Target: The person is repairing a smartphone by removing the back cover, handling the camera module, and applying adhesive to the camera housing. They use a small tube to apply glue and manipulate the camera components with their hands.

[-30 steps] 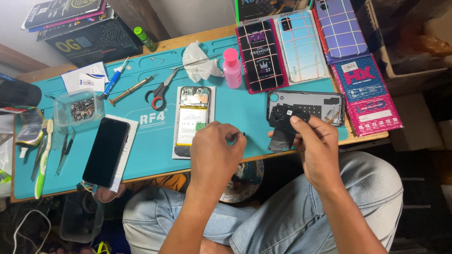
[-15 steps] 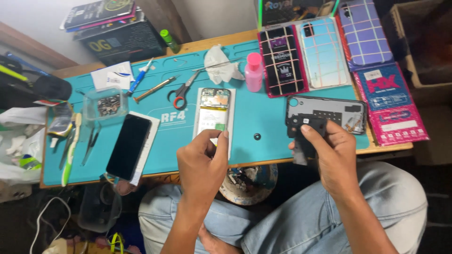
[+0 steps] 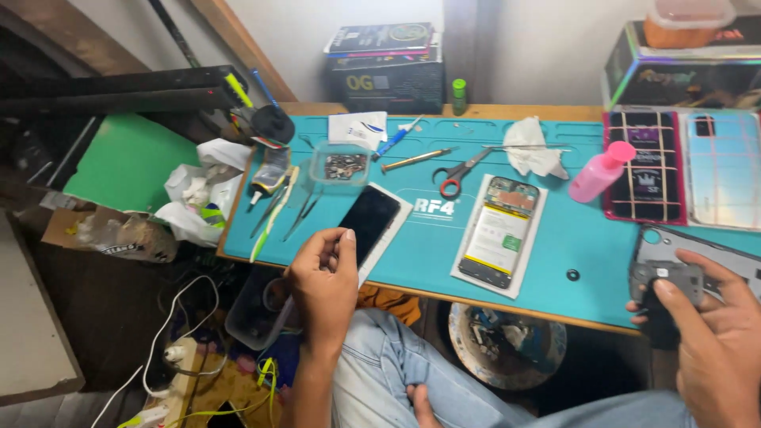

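My left hand (image 3: 325,277) hovers over the front edge of the teal work mat (image 3: 590,238), thumb and fingers pinched together, with nothing visible between them. Its fingertips are beside a phone with a black screen (image 3: 369,222) lying on the mat. My right hand (image 3: 713,341) at the right front edge grips a small dark grey phone part (image 3: 666,277), held just in front of a grey phone back housing (image 3: 713,250). An opened phone with its battery showing (image 3: 499,234) lies in the middle of the mat, between the two hands.
On the mat lie red-handled scissors (image 3: 460,174), a screwdriver (image 3: 412,161), a crumpled tissue (image 3: 533,150), a pink bottle (image 3: 602,170), a clear tray of small parts (image 3: 341,166) and tweezers (image 3: 301,210). Phone cases (image 3: 686,166) sit at the right. Under the desk stands a round bowl of debris (image 3: 507,345).
The view has swung left and down. My left hand has moved left from the opened phone to the black-screen phone. My right hand still grips the dark part at the right.
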